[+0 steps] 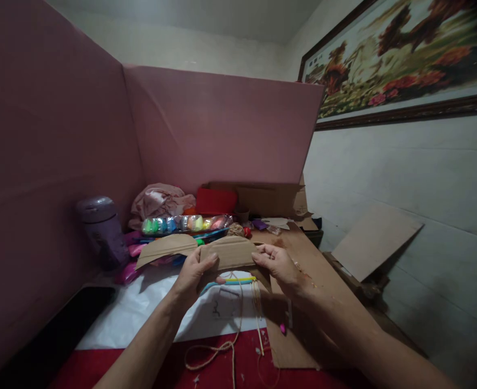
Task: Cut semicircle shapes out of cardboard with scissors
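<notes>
Between my two hands is a cut piece of brown cardboard [232,254] with a curved top edge, raised over the table. My left hand [193,273] is closed on its left end, the thumb on the near face. At the right end my right hand [278,265] pinches it between thumb and fingers. Just below lie blue and yellow strips [238,281] and several thin sticks [257,302]. Another rounded cardboard piece [167,248] rests to the left of my left hand. A loose length of twine [214,351] curls toward the table's near edge.
A purple bottle [103,232] stands at the left, behind a black flat object [88,302]. A clear pack of coloured clay [187,223] lies toward the back. A large cardboard sheet [303,340] covers the right side, with a small pink bit [283,328] on it. Pink panels [222,129] enclose the back and left.
</notes>
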